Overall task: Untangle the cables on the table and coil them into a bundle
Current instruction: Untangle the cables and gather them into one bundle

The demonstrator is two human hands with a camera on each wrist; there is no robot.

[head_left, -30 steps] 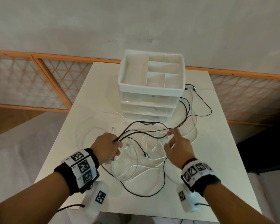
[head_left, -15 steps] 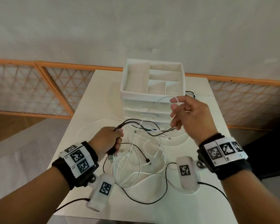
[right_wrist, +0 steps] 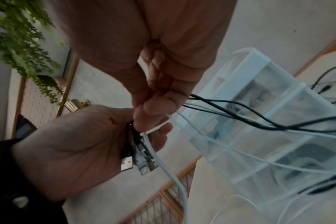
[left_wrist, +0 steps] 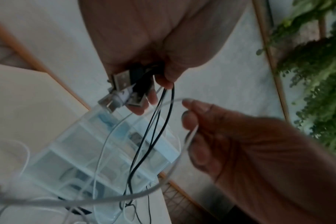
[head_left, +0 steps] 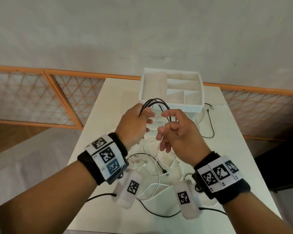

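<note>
My left hand (head_left: 145,117) is raised above the white table (head_left: 235,166) and grips a bunch of black cables (head_left: 156,101) that arch up out of its fist. Their USB plugs (left_wrist: 121,86) stick out below the curled fingers, together with one white plug. Close beside it, my right hand (head_left: 162,132) pinches a white cable (right_wrist: 163,163) between thumb and fingers, right next to the plugs (right_wrist: 133,159). More white cables (head_left: 152,169) lie in tangled loops on the table under both hands, and black cable (left_wrist: 155,128) hangs down into them.
A white drawer organiser (head_left: 171,105) with an open divided top and clear drawers stands at the back of the table. One black cable (head_left: 210,122) trails to its right. A wall and an orange lattice screen (head_left: 32,98) stand behind; the table's edges drop off left and right.
Both hands have risen from the table. The left has lifted the black cables higher, and the right has come in close to it with the white cable.
</note>
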